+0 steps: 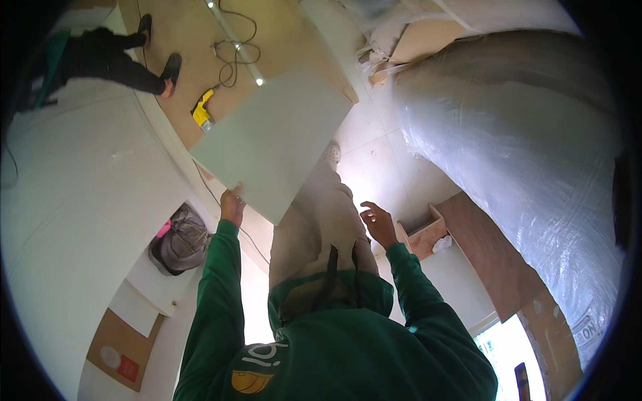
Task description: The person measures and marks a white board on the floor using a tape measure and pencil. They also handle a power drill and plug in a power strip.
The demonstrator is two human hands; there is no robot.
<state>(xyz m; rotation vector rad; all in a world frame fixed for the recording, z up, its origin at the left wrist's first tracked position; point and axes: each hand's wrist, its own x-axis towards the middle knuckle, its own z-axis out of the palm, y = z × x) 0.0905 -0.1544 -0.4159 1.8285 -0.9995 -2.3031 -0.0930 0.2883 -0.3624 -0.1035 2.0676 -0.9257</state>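
At nine o'clock, a grey bag (179, 242) sits in a pale recess. At ten, a yellow power tool (201, 112) lies beside a flat, pale board (274, 144). The left hand (232, 206) grips the board's lower-left edge; from it, the board extends toward one o'clock, its long axis apparently running seven to one. The right hand (379, 226), farther off, is empty, fingers loosely curled, with the board at its ten o'clock. Toward four, there's an open wooden box (428, 239).
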